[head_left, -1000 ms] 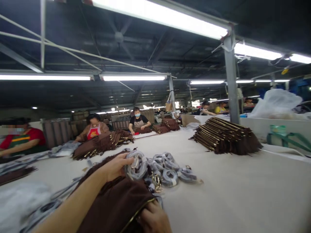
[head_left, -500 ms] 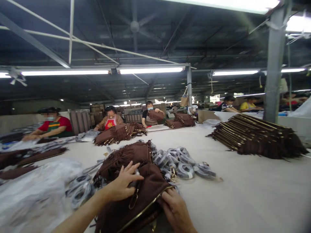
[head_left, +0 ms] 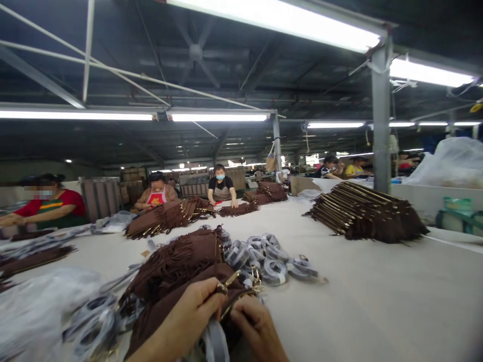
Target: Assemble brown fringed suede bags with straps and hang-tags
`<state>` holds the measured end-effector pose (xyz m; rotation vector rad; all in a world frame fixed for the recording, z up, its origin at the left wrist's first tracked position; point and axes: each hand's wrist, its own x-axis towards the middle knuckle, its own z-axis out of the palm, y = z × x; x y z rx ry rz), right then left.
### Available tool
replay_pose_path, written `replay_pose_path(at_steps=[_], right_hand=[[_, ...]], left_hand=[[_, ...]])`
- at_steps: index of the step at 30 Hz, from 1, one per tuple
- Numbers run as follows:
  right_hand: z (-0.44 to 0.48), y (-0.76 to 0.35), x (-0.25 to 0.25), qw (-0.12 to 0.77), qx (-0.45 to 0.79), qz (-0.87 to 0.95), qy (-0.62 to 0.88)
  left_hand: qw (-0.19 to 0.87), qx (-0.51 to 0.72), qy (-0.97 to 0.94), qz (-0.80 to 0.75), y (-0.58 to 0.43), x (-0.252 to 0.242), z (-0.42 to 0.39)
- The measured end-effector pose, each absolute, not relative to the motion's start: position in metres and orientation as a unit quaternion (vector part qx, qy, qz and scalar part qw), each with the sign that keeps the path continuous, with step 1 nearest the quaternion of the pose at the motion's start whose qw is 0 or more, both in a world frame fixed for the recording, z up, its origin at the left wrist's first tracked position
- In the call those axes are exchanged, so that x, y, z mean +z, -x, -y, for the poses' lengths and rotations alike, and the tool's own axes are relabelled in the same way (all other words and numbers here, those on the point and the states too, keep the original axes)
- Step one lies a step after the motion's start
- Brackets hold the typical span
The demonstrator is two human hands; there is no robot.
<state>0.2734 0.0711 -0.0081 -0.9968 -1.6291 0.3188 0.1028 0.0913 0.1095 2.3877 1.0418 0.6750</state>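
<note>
My left hand (head_left: 190,314) is closed around a gold clasp (head_left: 233,278), which sticks up past the thumb. A grey wrapped strap (head_left: 216,343) hangs below the same hand. Beside it, my right hand (head_left: 256,324) pinches the zipped edge of a brown fringed bag (head_left: 162,317), with its fingertips partly hidden. The bag lies in front of me, against another brown fringed bag (head_left: 188,249). Just beyond my hands is a heap of coiled grey straps (head_left: 274,271) with gold clasps.
A neat stack of brown zipped bags (head_left: 370,211) lies at the right of the white table (head_left: 362,296). More brown bags (head_left: 169,216) lie further back. Clear plastic (head_left: 45,306) and coiled straps (head_left: 94,322) are at the left. Several co-workers, among them a masked person (head_left: 222,186), sit beyond.
My left hand has gone from spread fingers over the bag to gripping the clasp and strap, close to my right hand. The view has turned right. A co-worker opposite has lowered a brown piece onto the table.
</note>
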Motion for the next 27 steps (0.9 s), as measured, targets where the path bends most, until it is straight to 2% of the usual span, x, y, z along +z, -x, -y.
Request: replay_pose_path(at_steps=[5, 10, 21, 27], right_hand=[[-0.067, -0.275, -0.007, 0.57, 0.205, 0.661, 0.443], [-0.067, -0.275, -0.002, 0.538, 0.194, 0.685, 0.451], [-0.071, -0.275, -0.002, 0.544, 0.195, 0.676, 0.457], [-0.07, -0.275, -0.003, 0.568, 0.192, 0.668, 0.439]], left_hand=[[-0.007, 0.183, -0.84, -0.511, -0.116, 0.08, -0.094], [-0.063, 0.189, -0.845, -0.497, -0.128, 0.066, -0.091], [-0.068, 0.21, -0.866, -0.448, -0.134, 0.056, -0.085], [0.09, 0.278, -0.871, -0.396, -0.135, 0.052, -0.086]])
